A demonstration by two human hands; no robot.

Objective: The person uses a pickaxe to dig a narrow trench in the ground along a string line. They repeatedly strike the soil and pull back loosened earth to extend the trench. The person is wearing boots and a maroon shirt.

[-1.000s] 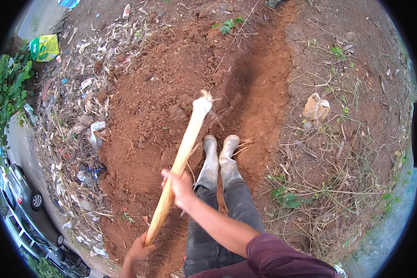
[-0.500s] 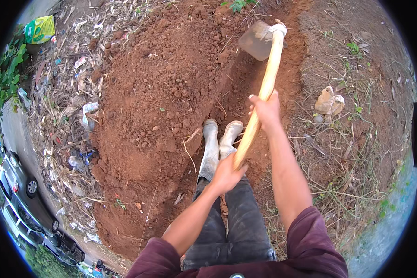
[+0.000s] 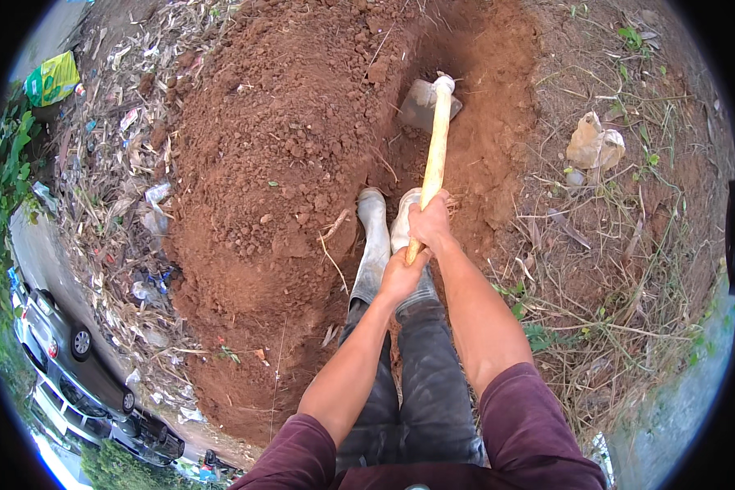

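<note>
Item: hoe (image 3: 433, 139), long pale wooden handle, flat grey metal blade. The blade sits at the far end, down in the reddish trench (image 3: 474, 106), touching the loose soil there. The handle runs back toward the person, nearly straight up the middle of the view.

Right hand (image 3: 429, 222): closed around the handle, a little above its near end, knuckles up.

Left hand (image 3: 402, 276): closed around the butt of the same handle, just behind the right hand (the two almost touch).

Both forearms are bare, coming from maroon sleeves (image 3: 539, 425) at the lower edge.

Footing: two pale rubber boots (image 3: 374, 245), muddy, side by side on the trench floor directly under the hands; dark grey trousers (image 3: 425, 384) above them.

Surroundings:
- Mound of dug red earth (image 3: 261, 188), left of the trench, clods and thin roots on its surface.
- Strip of litter and dry stalks (image 3: 122, 163) beyond the mound, with a green-and-yellow bag (image 3: 53, 79) at the upper left.
- Crumpled tan bag (image 3: 594, 143) on bare ground right of the trench, well apart from the hoe.
- Dry grass and small weeds (image 3: 612, 286) on the right.
- Parked cars (image 3: 73, 359) along a paved road at the lower left rim.
</note>
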